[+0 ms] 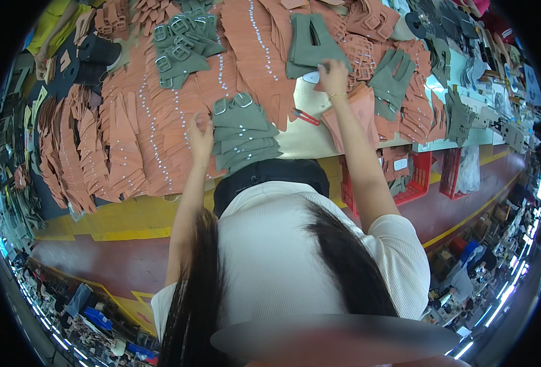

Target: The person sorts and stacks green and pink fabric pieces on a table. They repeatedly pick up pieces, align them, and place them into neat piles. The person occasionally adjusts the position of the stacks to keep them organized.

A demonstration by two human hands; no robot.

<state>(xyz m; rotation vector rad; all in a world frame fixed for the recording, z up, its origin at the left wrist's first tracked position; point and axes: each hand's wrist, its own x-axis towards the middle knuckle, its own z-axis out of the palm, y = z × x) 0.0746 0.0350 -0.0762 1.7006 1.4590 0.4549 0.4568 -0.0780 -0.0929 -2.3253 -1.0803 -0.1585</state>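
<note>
My left hand (pixel 200 133) is just left of a stack of green strap pieces with buckles (pixel 246 129). Its fingers are loosely bent and apart, with nothing visible in them. Farther up and to the right, my right hand (pixel 333 78) has its fingers closed at the lower right corner of a pile of green slit pieces (pixel 313 41). How many layers it grips is hidden. A small white oval label (pixel 311 77) lies beside those fingertips. Red-handled thread snips (pixel 306 116) rest on the bare tabletop between my two arms.
Salmon-coloured cut pieces (pixel 120 131) in overlapping rows cover the left of the table. More green buckle straps (pixel 185 49) lie on them. Green pieces (pixel 393 79) and salmon buckle straps (pixel 359 55) are at the right. Red crates (pixel 416 183) stand below the table edge. Another person's arm (pixel 53 46) shows far left.
</note>
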